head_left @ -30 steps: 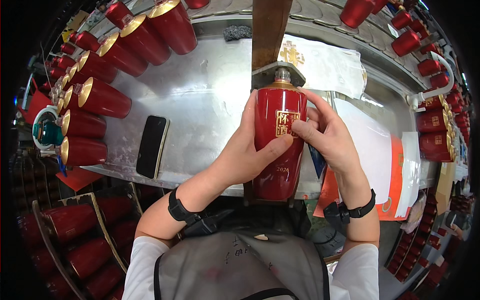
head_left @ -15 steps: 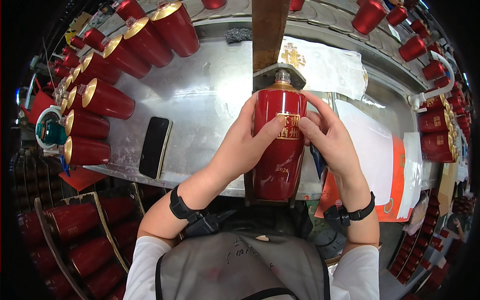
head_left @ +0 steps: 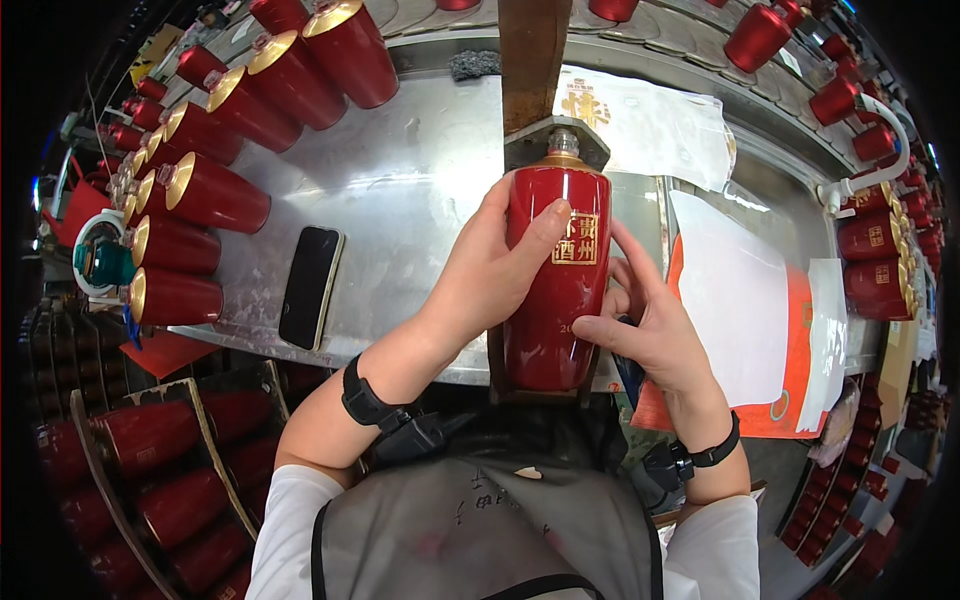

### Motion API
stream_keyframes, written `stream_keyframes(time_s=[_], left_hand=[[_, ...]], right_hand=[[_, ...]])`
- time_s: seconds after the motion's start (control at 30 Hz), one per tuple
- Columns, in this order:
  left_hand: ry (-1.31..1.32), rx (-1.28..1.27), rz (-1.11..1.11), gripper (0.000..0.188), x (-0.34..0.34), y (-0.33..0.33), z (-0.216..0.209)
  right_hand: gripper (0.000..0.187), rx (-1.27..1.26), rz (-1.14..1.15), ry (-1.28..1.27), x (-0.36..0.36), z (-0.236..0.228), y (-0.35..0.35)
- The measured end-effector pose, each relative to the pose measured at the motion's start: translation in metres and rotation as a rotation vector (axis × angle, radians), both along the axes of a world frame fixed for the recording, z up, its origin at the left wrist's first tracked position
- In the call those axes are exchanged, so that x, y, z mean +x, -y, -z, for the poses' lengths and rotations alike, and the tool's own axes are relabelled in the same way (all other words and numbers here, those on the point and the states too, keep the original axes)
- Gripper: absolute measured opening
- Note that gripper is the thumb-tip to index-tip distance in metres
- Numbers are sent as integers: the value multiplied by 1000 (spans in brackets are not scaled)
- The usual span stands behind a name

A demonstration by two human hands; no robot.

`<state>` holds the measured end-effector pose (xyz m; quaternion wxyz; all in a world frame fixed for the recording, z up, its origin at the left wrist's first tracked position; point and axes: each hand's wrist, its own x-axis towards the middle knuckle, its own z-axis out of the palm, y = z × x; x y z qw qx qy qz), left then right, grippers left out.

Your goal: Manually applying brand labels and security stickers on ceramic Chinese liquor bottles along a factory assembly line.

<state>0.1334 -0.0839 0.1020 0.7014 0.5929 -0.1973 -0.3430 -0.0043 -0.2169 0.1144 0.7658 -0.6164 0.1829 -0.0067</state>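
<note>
A glossy red bottle (head_left: pixel 556 345) with a gold shoulder, a clear glass neck and a gold square label (head_left: pixel 575 240) lies in a brown stand, its neck at a notched metal plate (head_left: pixel 595 150). My left hand (head_left: pixel 498 265) grips its left side, thumb pressed at the label's upper left edge. On the right side, my right hand (head_left: pixel 645 325) has its thumb over the small gold print lower down. Its fingers bend along the bottle's flank, partly hidden. Something dark blue shows beneath that hand; I cannot make out what it is.
Several red bottles (head_left: pixel 215 195) stand at the left of the metal bench (head_left: pixel 400 210), beside a phone (head_left: pixel 310 290). White sheets (head_left: pixel 730 300) on orange-red paper lie right. A brown post (head_left: pixel 530 65) rises behind the stand. More bottles line a conveyor (head_left: pixel 650 35) and a lower-left rack (head_left: pixel 205 425).
My right hand has slid down the bottle, its thumb moving from the label to the lower print. My left thumb has shifted up slightly. Bottles on the conveyor have moved.
</note>
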Motion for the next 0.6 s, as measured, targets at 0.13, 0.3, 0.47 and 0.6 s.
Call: stream_keyframes(time_s=[0.13,0.3,0.47,0.6], left_hand=[[104,51,68,65,0,-2,-1],[146,59,107,74,4,-3,2],[116,41,136,75,4,-4,-2],[105,57,95,65,4,-4,-2]], right_hand=[[98,38,31,20,-2,5,-1],[99,-84,29,11,0,4,-4],[101,-166,32,2,0,2,-7],[97,-126,53,9,1,5,-7]])
